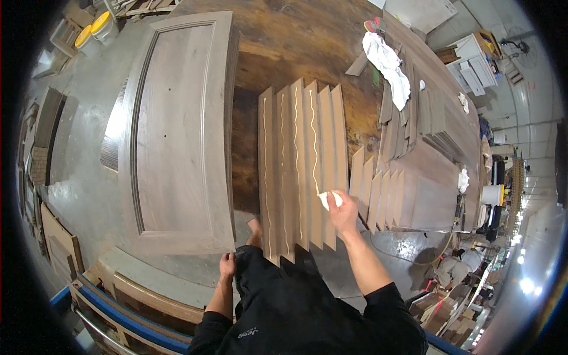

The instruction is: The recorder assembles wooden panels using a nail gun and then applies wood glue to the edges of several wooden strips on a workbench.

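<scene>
Open tabletop [296, 47] beyond the fanned slats [302, 165]; door panel [177, 130] blocks left.

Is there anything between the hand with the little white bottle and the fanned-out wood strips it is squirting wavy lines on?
Nothing visible does. The right hand holds the white bottle with its tip right over the fanned wood strips, beside the wavy pale lines already there. The left hand rests apart, at the near corner of the panelled door.

Two white tubs with yellow lids [93, 28] at the upper left of the frame, white bucket with a yellow band [491, 194] at the right edge, what may be cardboard boxes [436, 306] at lower right, blurred
</scene>
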`<state>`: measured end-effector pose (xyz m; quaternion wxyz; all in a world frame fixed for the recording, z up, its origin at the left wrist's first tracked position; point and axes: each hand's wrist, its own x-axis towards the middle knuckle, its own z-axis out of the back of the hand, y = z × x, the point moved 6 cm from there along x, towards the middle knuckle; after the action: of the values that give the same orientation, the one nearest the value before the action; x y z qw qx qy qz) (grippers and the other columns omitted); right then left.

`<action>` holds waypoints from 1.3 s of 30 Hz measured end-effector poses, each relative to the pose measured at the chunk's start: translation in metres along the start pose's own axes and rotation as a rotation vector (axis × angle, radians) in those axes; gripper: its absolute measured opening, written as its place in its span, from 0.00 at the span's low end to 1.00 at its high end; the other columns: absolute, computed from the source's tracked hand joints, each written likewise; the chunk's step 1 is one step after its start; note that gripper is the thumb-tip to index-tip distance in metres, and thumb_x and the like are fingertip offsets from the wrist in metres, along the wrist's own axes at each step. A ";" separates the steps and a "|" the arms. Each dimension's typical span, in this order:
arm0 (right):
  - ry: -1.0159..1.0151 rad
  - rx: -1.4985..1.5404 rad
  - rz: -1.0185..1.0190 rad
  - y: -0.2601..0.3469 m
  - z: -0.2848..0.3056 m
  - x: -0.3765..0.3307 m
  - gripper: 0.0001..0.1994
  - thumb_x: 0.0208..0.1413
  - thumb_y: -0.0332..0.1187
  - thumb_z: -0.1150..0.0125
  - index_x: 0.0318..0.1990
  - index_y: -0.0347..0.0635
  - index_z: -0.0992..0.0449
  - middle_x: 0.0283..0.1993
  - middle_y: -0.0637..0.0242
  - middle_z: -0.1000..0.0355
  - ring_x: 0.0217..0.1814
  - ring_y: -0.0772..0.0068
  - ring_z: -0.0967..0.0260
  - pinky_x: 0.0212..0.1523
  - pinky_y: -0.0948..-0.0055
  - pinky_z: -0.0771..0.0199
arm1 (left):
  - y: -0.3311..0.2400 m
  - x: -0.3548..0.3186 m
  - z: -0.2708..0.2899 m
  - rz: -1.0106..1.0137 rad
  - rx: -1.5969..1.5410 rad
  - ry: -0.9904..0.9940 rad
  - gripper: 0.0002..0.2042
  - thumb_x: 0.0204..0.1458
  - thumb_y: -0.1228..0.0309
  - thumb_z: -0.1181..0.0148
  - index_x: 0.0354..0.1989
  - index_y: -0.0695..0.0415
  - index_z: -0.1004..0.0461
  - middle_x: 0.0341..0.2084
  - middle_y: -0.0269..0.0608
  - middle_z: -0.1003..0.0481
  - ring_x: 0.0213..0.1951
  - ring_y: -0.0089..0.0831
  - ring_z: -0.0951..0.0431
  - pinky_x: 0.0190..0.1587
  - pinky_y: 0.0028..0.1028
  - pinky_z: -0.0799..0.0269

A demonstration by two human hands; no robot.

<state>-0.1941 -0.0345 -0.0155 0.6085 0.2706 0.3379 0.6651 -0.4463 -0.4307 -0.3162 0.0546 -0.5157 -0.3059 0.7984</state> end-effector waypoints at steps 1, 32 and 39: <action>0.001 -0.001 -0.007 0.000 0.002 -0.009 0.11 0.60 0.36 0.35 0.41 0.36 0.21 0.32 0.61 0.21 0.34 0.75 0.25 0.36 0.73 0.26 | 0.000 -0.001 0.001 0.005 0.005 0.002 0.19 0.63 0.59 0.47 0.43 0.68 0.24 0.33 0.41 0.22 0.36 0.29 0.25 0.42 0.30 0.29; -0.105 0.219 -0.116 -0.009 0.038 0.049 0.15 0.62 0.39 0.38 0.45 0.33 0.21 0.36 0.65 0.22 0.32 0.75 0.27 0.36 0.75 0.28 | -0.027 0.001 0.005 -0.035 0.218 0.035 0.22 0.62 0.57 0.46 0.46 0.69 0.23 0.39 0.56 0.19 0.44 0.42 0.19 0.49 0.34 0.28; -0.079 0.089 -0.027 0.011 0.000 0.192 0.17 0.62 0.44 0.40 0.46 0.38 0.21 0.29 0.67 0.24 0.24 0.79 0.31 0.27 0.75 0.33 | 0.019 0.010 0.019 -0.046 0.085 -0.019 0.18 0.63 0.58 0.46 0.43 0.65 0.25 0.28 0.38 0.24 0.26 0.24 0.27 0.26 0.25 0.33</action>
<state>-0.2225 0.1557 -0.0168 0.6176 0.3190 0.3463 0.6300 -0.4629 -0.4506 -0.3287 0.0922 -0.4980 -0.2840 0.8142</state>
